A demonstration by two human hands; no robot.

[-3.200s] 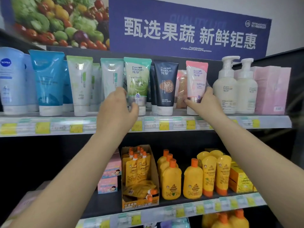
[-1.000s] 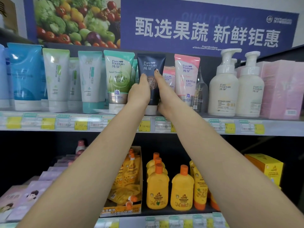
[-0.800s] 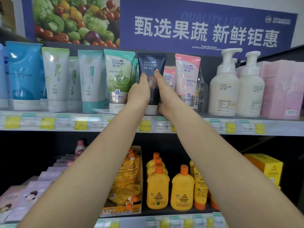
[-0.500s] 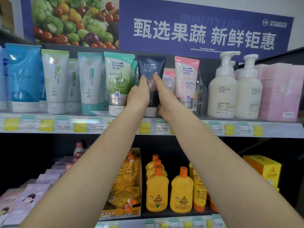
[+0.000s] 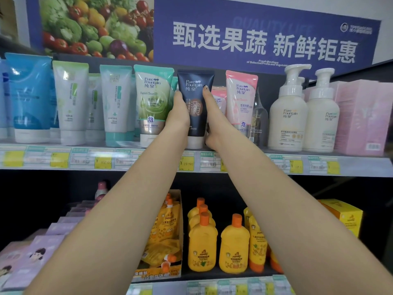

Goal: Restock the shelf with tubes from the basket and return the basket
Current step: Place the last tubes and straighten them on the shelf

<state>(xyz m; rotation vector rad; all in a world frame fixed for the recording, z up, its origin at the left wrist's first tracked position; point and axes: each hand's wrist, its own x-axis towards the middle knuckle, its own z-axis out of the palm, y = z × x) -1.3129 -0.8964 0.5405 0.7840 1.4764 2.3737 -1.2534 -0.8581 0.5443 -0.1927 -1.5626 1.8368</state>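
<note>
Both arms reach up to the top shelf [image 5: 148, 167], where a dark navy tube [image 5: 194, 86] stands upright on its cap between a green tube [image 5: 152, 99] and a pink tube [image 5: 241, 99]. The left hand [image 5: 178, 116] lies flat against the navy tube's left edge, its fingers [image 5: 178, 101] straight and pressed together, touching rather than curling round it. The right hand [image 5: 214, 122] lies against the tube's right edge, with one long finger stretched up the side to a painted nail near the printed brand name; whether its lower fingers curl by the cap cannot be told. White pump bottles [image 5: 287, 111] stand further right, and orange bottles [image 5: 202, 241] fill the shelf below.
</note>
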